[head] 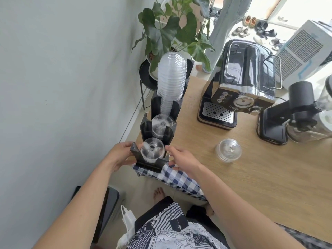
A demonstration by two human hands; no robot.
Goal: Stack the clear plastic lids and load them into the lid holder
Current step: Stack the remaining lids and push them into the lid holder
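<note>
A black lid holder [158,126] with three slots runs along the left edge of the wooden table. A tall stack of clear domed lids [171,78] fills its far slot. The middle slot holds a short stack [162,124], and the nearest slot holds another stack [152,152]. My left hand [121,155] grips the left side of the nearest slot. My right hand [181,159] touches its right side with fingers curled against the holder. A separate small stack of clear lids [228,149] rests on the table to the right, away from both hands.
A black espresso machine [240,83] and a grinder [294,114] stand at the back of the table [269,186]. A blue checked cloth [177,177] hangs over the near edge under the holder. A potted plant [172,33] stands behind, with the wall close on the left.
</note>
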